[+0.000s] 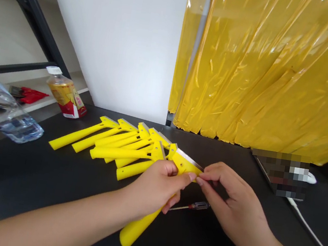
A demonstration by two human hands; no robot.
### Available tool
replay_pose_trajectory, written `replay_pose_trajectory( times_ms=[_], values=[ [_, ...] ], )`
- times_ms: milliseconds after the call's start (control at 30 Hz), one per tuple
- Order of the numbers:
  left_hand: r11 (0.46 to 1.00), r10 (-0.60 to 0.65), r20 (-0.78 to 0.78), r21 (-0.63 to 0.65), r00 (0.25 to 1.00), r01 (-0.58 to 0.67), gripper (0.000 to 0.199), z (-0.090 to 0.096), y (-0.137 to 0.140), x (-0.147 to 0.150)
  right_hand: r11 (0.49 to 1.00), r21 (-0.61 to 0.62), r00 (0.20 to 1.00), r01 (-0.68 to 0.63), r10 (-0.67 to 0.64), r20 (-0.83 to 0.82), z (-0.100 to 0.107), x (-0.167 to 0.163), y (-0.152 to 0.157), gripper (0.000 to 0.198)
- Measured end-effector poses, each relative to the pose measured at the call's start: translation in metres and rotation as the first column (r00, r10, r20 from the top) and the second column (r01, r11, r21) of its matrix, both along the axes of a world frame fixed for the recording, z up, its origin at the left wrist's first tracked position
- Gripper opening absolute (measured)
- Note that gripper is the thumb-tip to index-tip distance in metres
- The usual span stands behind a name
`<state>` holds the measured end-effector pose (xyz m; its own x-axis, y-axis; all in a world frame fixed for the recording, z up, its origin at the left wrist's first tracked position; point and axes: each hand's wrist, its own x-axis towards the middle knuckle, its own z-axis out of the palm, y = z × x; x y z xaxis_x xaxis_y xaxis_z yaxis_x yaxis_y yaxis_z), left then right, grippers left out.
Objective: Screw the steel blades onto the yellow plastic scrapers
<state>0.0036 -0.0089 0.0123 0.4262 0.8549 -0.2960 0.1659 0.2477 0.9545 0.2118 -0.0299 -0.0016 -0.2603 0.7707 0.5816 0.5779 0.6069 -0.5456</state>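
My left hand (pixel 156 185) is closed round the neck of a yellow scraper (pixel 139 228), its thumb lying along the wide head. The handle slants down toward me, and a metal blade (pixel 188 158) runs along the head's far edge. At the right end of that head, my right hand (pixel 234 199) pinches the corner between thumb and fingers. Whether a small part sits in that pinch is hidden. Several more yellow scrapers (pixel 88 134) lie overlapping behind my left hand. A screwdriver (pixel 200 205) with a dark clear handle rests beneath my hands, its shaft partly covered.
A drink bottle (pixel 67 96) stands at the back left of the black table (pixel 20 175). Nearer on the left, a clear plastic bottle (pixel 22 124) lies tilted. A phone-like device, partly blurred, and a white cable (pixel 314 232) are at right. Yellow plastic sheeting (pixel 267 72) hangs behind.
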Motion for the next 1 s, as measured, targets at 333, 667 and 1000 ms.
replay_pose_trajectory(
  times_ms=[333,667,1000],
  values=[
    [0.992,-0.014,0.128,-0.119,0.992,0.03,0.038,0.002,0.003,-0.001,0.998,-0.033,0.999,-0.05,0.05,0.012,0.003,0.002,0.001,0.014],
    [0.988,-0.056,0.155,-0.134,0.986,0.077,0.039,0.003,0.003,-0.003,0.982,-0.191,0.998,-0.001,-0.01,-0.059,0.003,0.004,-0.001,0.023],
    [0.962,0.117,0.3,-0.273,0.947,-0.032,0.031,0.003,0.012,-0.004,0.942,-0.305,0.987,0.142,-0.156,-0.022,0.006,0.016,0.002,0.022]
  ],
)
